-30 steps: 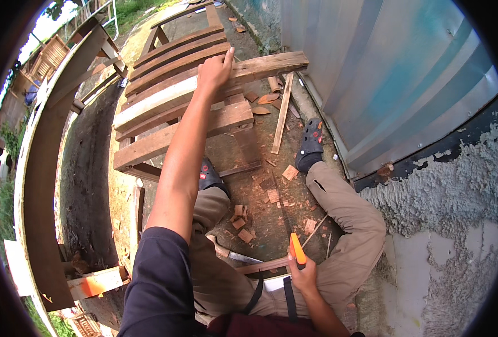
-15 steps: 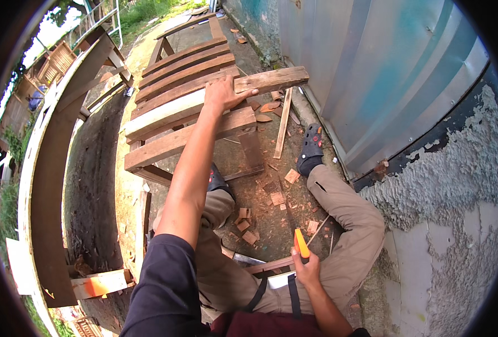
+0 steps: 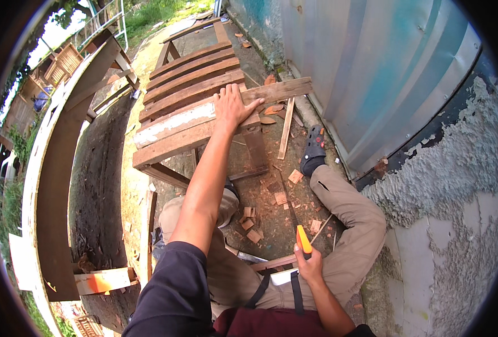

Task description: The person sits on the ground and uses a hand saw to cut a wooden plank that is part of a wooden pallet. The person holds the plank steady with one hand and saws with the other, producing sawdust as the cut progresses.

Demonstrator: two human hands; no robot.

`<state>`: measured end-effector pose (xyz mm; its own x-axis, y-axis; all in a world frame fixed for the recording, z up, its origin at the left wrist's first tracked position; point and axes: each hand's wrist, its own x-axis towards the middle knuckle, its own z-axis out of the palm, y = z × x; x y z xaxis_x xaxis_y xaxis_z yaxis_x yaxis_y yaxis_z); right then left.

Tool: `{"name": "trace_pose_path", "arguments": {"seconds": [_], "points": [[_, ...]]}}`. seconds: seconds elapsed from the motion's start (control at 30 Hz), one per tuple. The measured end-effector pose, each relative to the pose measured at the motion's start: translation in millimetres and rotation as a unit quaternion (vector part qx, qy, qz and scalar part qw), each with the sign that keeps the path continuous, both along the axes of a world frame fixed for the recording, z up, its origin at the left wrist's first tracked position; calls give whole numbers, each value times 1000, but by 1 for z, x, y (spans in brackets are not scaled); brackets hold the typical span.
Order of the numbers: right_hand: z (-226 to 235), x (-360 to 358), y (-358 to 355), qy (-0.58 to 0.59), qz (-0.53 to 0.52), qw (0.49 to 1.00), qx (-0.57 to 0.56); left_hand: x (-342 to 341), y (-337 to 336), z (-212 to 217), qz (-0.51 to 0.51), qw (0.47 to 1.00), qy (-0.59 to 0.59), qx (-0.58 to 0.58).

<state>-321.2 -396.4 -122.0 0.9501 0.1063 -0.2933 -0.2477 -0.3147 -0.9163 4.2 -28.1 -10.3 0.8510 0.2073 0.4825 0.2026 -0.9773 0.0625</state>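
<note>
Step in hand (judgement): positioning and steadying the board (image 3: 285,90) on the slatted worktop (image 3: 195,65).

Board: lies across the worktop's near end, toward 11 to 12 o'clock of the view centre. Its free end projects beyond the slats toward 1 o'clock, short of the metal panel (image 3: 366,78) at 2 o'clock.

Left hand (image 3: 233,111): at 12 o'clock, palm down on the board. Fingers lie across the upper face; thumb stands well apart, pointing to 3 o'clock. Whether the fingers clamp the edges cannot be told.

Right hand (image 3: 309,264): at 5 o'clock, fingers closed around the orange handle of the saw (image 3: 303,239). The blade points toward 11 o'clock, well apart from the board, above ground strewn with wooden offcuts (image 3: 254,236).

Next move (judgement): calls for firm left-hand pressure, the board settled evenly on the slats. Any use of the saw there would require raising the blade to the projecting end, clear of the left thumb and the worktop's edge.
</note>
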Motion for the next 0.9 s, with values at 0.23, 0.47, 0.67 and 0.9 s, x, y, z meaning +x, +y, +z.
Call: {"name": "trace_pose_path", "arguments": {"seconds": [0.23,0.47,0.67,0.9], "points": [[-2,1,-7,-25,-29,999,12,1,2,-3,-11,999,-10,-31],[22,9,-2,-210,-10,976,57,1,-7,-16,13,995,-97,-35],[80,76,52,-286,14,951,120,-1,-5,-16,6,995,-91,-42],[86,118,74,-255,14,956,147,3,-3,-16,5,992,-97,-75]]}}
